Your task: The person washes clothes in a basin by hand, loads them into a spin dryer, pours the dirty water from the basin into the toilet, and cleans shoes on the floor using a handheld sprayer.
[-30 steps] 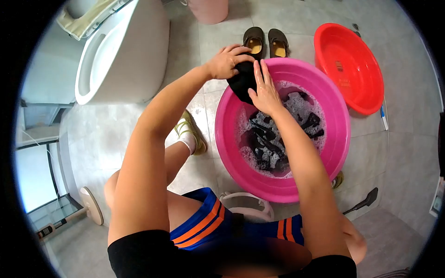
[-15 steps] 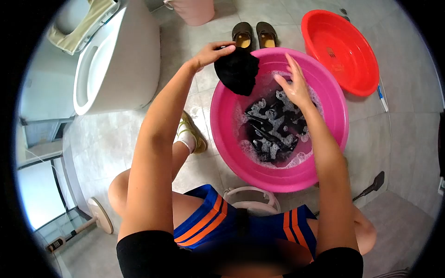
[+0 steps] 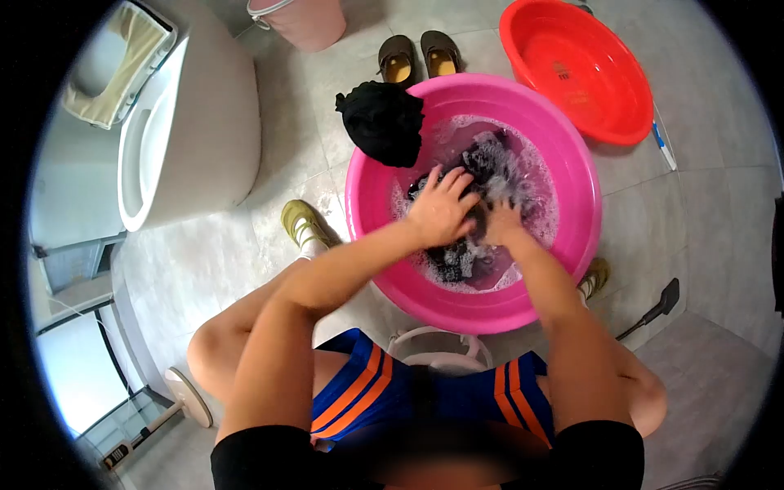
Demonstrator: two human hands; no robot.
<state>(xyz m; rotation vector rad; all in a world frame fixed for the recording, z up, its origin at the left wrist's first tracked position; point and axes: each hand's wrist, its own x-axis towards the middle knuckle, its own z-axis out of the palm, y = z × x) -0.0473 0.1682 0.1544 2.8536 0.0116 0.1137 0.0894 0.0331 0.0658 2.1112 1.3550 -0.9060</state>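
Note:
A pink basin (image 3: 580, 245) holds soapy water and dark wet clothing (image 3: 490, 159). My left hand (image 3: 441, 208) is over the clothing with its fingers spread. Beside it, my right hand (image 3: 501, 224) reaches into the suds at the clothing, fingers stretched out and their tips partly hidden by foam and cloth. A bunched black cloth (image 3: 380, 122) hangs over the basin's upper left rim, touched by neither hand.
A red basin (image 3: 588, 73) stands at the upper right. Dark shoes (image 3: 441, 53) sit beyond the pink basin, near a pale pink bucket (image 3: 306, 23). A white tub (image 3: 204, 122) is at left, a white bucket (image 3: 441, 355) between my legs.
My left hand has let go of the black cloth, now on the rim, and moved right and down over the clothing. My right hand has lowered into the suds.

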